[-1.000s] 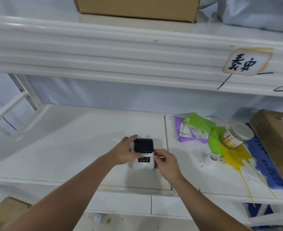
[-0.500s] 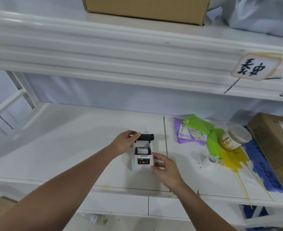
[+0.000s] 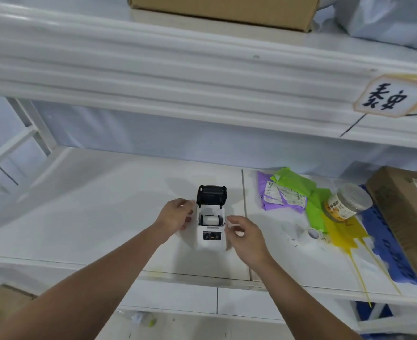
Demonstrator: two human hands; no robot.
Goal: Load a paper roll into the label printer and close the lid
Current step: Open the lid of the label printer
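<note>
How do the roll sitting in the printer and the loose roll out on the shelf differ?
The roll in the printer lies sideways in the open bay, flanked by both hands; the loose roll lies apart to the right, untouched, its end facing the camera. Both look white and small.

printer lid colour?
Black. The lid stands open behind the white label printer body, seen in the head view.

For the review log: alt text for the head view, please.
A small white label printer sits on a white shelf, black lid raised. The left hand and right hand flank it.
</note>
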